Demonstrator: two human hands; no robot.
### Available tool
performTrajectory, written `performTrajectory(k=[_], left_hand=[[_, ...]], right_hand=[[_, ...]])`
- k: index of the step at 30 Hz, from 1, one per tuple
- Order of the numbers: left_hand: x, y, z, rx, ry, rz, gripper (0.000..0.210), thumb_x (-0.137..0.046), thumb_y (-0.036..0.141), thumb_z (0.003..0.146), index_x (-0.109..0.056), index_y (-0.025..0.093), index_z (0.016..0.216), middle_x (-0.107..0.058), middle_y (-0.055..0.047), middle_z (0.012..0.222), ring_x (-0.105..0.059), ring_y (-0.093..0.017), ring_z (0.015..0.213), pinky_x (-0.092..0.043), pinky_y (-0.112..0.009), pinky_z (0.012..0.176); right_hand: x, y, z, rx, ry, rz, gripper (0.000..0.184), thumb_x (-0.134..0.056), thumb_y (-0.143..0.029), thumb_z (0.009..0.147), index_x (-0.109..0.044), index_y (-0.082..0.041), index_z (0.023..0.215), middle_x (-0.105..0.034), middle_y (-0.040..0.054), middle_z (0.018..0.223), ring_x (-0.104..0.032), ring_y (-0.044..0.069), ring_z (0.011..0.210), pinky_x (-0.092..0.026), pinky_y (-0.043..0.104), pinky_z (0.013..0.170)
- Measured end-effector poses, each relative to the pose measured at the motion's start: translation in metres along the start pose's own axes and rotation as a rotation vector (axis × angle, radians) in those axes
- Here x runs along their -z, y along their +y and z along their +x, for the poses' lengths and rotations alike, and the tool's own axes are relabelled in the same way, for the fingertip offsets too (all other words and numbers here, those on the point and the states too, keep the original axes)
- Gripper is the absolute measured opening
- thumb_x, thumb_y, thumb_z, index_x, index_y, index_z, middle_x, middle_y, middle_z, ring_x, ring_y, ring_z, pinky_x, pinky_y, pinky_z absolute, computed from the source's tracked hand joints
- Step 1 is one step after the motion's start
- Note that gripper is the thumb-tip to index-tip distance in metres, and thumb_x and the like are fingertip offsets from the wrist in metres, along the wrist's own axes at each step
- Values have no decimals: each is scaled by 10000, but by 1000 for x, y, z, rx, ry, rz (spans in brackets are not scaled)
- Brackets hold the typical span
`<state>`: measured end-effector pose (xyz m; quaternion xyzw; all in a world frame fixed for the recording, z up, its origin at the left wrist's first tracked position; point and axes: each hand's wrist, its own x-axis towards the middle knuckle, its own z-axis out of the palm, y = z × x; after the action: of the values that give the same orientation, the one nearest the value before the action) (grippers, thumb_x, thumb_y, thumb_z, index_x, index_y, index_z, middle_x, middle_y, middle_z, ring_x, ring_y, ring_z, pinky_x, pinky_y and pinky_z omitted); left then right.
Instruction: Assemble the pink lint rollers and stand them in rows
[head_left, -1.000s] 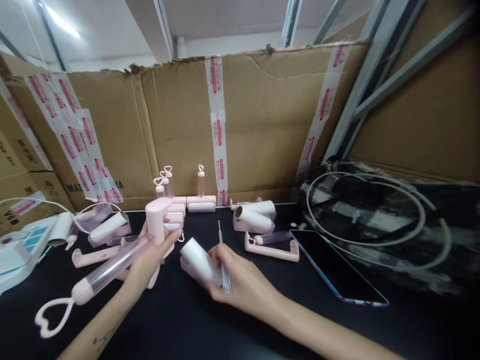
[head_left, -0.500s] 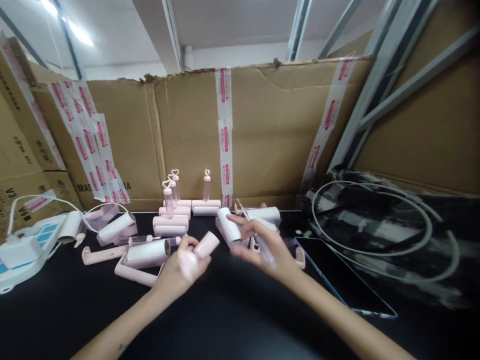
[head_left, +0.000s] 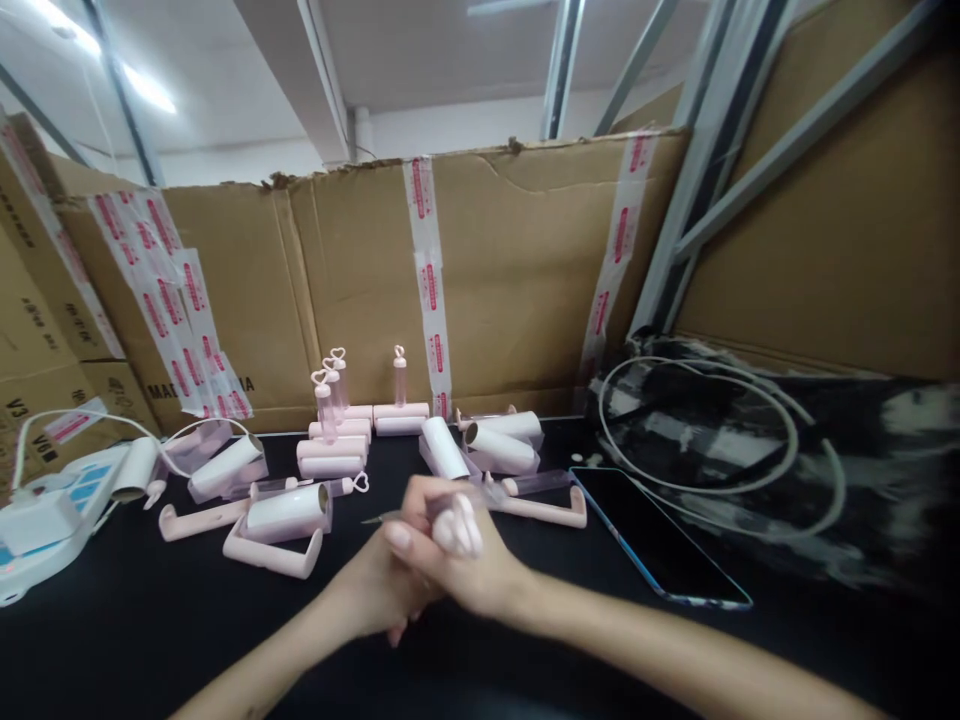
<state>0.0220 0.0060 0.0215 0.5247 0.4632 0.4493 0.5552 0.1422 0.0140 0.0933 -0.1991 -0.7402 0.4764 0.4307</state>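
Observation:
My right hand (head_left: 480,560) is closed, blurred by motion, at the middle of the table. A glossy pale pink piece (head_left: 457,525) with rounded lobes shows between its thumb and fingers. A thin pointed tool (head_left: 373,519) sticks out leftward from the clasped hands; its other end is hidden. My left hand (head_left: 382,585) is pressed against the right one, fingers curled beneath, and what it grips is hidden. Just left lies a pink lint roller (head_left: 289,512) beside a hooked pink cover (head_left: 274,550). White lint rolls (head_left: 444,448) lie behind my hands.
Several assembled pink rollers with heart-topped handles (head_left: 325,410) stand against the cardboard wall (head_left: 360,280). A phone (head_left: 660,540) lies at right, near a coiled white cable (head_left: 795,450). A power strip (head_left: 97,475) sits at far left. Another long pink cover (head_left: 544,512) lies before the phone.
My hands have come together from apart. The pink cylinder in my left hand is now out of sight. The thin tool by my right hand now points left. The view has shifted slightly rightward.

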Motion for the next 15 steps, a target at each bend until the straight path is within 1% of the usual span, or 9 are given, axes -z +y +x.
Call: performTrajectory(k=[2, 3, 6, 8, 9, 11, 13, 14, 15], left_hand=[[2, 8, 4, -19, 22, 79, 215, -670, 329, 651, -552, 200, 526, -454, 29, 368, -362, -108, 244, -261, -241, 254], [3, 13, 8, -38, 40, 114, 203, -648, 321, 667, -546, 202, 538, -447, 35, 374, -364, -102, 251, -266, -234, 258], [6, 30, 24, -108, 121, 176, 166, -628, 258, 666, -524, 203, 549, -428, 52, 388, -375, -80, 298, -276, -205, 300], [6, 39, 34, -130, 149, 205, 196, -617, 241, 672, -496, 195, 525, -396, 61, 376, -367, -65, 305, -270, -193, 319], [5, 43, 37, -129, 151, 216, 215, -601, 248, 690, -486, 189, 519, -385, 63, 373, -363, -60, 301, -269, -191, 325], [4, 47, 40, -105, 129, 234, 221, -566, 278, 741, -501, 172, 558, -371, 73, 379, -342, -50, 285, -283, -193, 331], [3, 50, 41, -56, 95, 257, 208, -563, 317, 780, -547, 148, 660, -370, 89, 400, -311, -42, 277, -314, -199, 333], [4, 50, 42, -29, 86, 272, 208, -566, 333, 798, -565, 136, 732, -397, 89, 429, -323, -42, 292, -343, -201, 344], [5, 51, 45, -3, 90, 289, 217, -563, 344, 819, -576, 127, 805, -449, 77, 483, -370, -48, 329, -382, -205, 371]], right_hand=[[-2, -4, 17, 28, -21, 24, 307, -600, -361, 718, -386, -210, 559, -390, -49, 505, -355, 83, 444, -288, 203, 394], [-4, -6, 26, 63, 4, 25, 298, -591, -349, 723, -388, -209, 556, -388, -50, 506, -359, 83, 448, -299, 203, 402], [-7, -7, 48, 220, 199, -20, 268, -563, -319, 726, -386, -208, 559, -394, -50, 531, -374, 84, 477, -334, 202, 440], [-5, -7, 60, 280, 280, -55, 253, -563, -314, 708, -383, -206, 568, -400, -52, 551, -383, 81, 498, -351, 199, 467], [-3, -6, 65, 270, 287, -63, 248, -561, -307, 697, -375, -206, 568, -395, -55, 547, -380, 78, 494, -351, 197, 467], [3, -4, 74, 201, 252, -68, 219, -540, -281, 679, -364, -208, 571, -370, -68, 508, -356, 71, 452, -330, 193, 432], [7, 0, 82, 138, 212, -71, 188, -508, -249, 659, -349, -214, 564, -335, -83, 454, -319, 65, 397, -289, 192, 383], [9, 3, 87, 131, 203, -78, 175, -496, -234, 646, -344, -215, 559, -323, -87, 438, -306, 64, 382, -274, 192, 370], [9, 5, 91, 137, 206, -88, 164, -489, -221, 630, -343, -215, 556, -322, -88, 435, -303, 63, 381, -267, 192, 367]])
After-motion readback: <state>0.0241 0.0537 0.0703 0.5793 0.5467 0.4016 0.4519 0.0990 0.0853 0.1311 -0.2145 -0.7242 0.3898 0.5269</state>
